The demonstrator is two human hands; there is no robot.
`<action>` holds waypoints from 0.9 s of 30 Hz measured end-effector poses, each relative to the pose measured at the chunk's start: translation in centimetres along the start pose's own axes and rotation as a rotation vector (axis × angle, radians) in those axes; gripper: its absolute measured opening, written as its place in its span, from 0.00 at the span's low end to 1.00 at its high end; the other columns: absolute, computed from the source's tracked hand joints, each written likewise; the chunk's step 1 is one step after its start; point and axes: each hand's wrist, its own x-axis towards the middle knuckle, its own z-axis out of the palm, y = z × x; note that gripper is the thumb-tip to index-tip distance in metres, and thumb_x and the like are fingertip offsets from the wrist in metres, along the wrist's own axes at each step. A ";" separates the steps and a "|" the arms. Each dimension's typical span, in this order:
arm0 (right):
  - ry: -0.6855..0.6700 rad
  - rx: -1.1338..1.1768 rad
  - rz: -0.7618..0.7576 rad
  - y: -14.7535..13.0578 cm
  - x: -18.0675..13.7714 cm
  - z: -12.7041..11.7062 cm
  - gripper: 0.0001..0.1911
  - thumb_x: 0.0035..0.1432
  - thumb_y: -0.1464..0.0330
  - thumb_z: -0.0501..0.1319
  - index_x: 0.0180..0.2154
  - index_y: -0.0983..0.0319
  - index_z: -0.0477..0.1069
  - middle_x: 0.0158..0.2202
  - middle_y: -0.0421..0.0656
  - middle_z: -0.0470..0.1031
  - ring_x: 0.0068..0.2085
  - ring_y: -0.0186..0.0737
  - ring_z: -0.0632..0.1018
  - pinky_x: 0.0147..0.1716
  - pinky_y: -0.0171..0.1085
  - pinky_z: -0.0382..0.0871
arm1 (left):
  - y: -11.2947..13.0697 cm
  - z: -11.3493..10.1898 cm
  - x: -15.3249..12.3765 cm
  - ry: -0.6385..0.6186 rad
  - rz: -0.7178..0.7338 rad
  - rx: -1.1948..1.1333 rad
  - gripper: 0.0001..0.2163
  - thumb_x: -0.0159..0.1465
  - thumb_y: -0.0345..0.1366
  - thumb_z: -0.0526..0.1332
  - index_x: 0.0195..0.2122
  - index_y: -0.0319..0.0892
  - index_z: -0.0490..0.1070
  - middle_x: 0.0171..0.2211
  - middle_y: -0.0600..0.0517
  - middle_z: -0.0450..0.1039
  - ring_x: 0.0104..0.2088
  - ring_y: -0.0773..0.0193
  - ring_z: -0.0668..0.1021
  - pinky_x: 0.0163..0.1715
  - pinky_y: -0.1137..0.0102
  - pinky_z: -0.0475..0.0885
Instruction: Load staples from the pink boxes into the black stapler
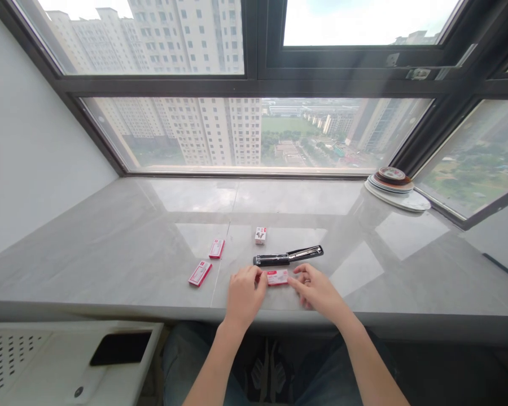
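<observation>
Lying crosswise between your hands, the small staple box (277,277) is being pinched at both ends. Your left hand (243,296) is gripping its left end, your right hand (317,290) its right, equally near.

Both forearms are showing bare from the lower edge of the picture up to the wrists; no sleeve, cuff, watch or bracelet is appearing on either one. The left hand (243,293) and the right hand (317,290) are wearing no gloves, and no rings are showing on the fingers, though at this size a thin band could be escaping notice. Below the arms, the legs are wearing dark blue trousers, probably denim. Between the knees, dark shoes with pale stripes or laces are showing, but dimly in the shadow.
</observation>
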 end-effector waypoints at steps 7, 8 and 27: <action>0.102 0.199 -0.055 -0.7 2.4 -6.8 0.40 0.54 0.47 0.69 0.62 0.57 0.64 0.33 0.39 0.75 0.22 0.32 0.70 0.19 0.33 0.61 | 0.1 0.9 0.3 0.042 0.011 0.071 0.16 0.74 0.44 0.54 0.59 0.52 0.71 0.44 0.49 0.76 0.47 0.53 0.76 0.45 0.59 0.66; 0.058 0.206 -0.112 -1.5 3.1 -7.0 0.37 0.54 0.47 0.69 0.58 0.59 0.68 0.33 0.40 0.75 0.23 0.33 0.70 0.20 0.33 0.60 | 0.0 1.0 0.4 0.036 0.009 0.080 0.16 0.74 0.44 0.54 0.59 0.52 0.71 0.44 0.49 0.76 0.47 0.53 0.76 0.45 0.59 0.66; -0.112 -0.375 -0.365 -6.9 8.5 -1.2 0.17 0.55 0.56 0.67 0.41 0.61 0.77 0.22 0.32 0.65 0.26 0.33 0.68 0.26 0.32 0.55 | 1.9 0.7 0.2 -0.040 0.184 0.039 0.11 0.65 0.39 0.66 0.49 0.57 0.76 0.54 0.49 0.71 0.55 0.49 0.71 0.55 0.51 0.66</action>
